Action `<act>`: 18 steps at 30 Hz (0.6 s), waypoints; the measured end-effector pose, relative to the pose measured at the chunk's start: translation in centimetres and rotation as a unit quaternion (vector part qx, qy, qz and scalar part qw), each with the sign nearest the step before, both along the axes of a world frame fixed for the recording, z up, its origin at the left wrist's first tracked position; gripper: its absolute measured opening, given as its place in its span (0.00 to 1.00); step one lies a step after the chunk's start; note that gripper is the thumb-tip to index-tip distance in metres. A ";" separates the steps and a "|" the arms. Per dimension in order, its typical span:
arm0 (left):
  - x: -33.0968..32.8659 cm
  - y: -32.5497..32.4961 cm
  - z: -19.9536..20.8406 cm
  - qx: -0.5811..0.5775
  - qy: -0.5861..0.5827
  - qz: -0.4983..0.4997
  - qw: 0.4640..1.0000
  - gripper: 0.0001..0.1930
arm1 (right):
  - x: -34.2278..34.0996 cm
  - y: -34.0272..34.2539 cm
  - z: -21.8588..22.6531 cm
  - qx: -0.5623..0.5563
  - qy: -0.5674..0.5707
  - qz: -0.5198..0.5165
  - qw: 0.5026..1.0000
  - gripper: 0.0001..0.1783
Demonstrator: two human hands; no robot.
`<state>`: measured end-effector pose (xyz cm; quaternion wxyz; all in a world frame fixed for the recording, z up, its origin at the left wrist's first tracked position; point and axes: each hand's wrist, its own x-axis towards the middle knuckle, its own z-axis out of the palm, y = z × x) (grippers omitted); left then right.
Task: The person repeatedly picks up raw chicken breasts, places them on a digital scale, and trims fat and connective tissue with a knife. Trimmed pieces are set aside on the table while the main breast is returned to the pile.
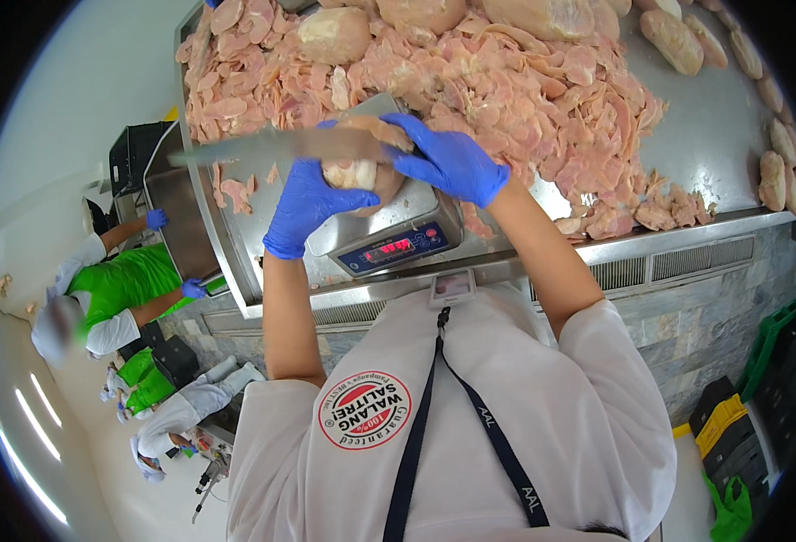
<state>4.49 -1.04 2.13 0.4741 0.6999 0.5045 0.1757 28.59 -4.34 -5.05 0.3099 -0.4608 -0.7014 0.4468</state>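
In the head view, a steel bench point(710, 135) stands in a pale-walled room point(50, 149), pink meat slices point(479, 95) heaped toward its far edge. One scale point(398, 248) sits at the near edge, by the left corner; over it the left hand point(308, 206) grips one meat chunk point(353, 175). The right hand point(459, 164) is closed on one motion-blurred knife point(244, 147). At least three co-workers point(118, 287) are beyond the left edge.

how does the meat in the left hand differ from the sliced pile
The held meat is a thick, rounded lump; the slices are thin and flat. The held meat is in the left hand, over the scale; the slices lie heaped on the steel table. Both are pale pinkish.
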 end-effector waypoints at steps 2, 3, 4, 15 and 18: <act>0.0 -0.3 0.4 0.030 0.010 -0.027 0.999 0.57 | 1.1 -1.1 -2.1 0.026 0.013 -0.001 1.000 0.38; 0.0 -0.4 0.6 0.045 0.015 -0.040 0.998 0.57 | 1.3 -1.2 -2.2 0.040 0.021 0.000 0.999 0.38; -0.1 -0.1 0.8 0.042 0.020 -0.047 0.998 0.58 | 1.5 -0.9 -2.1 0.025 0.018 0.019 0.999 0.38; -1.4 0.0 -0.2 0.006 -0.043 -0.064 0.997 0.60 | 0.2 2.3 -1.7 -0.093 0.056 -0.062 0.992 0.39; -2.9 0.3 1.7 0.084 0.035 -0.113 0.989 0.57 | 2.9 0.2 -0.4 -0.130 0.007 -0.111 0.985 0.38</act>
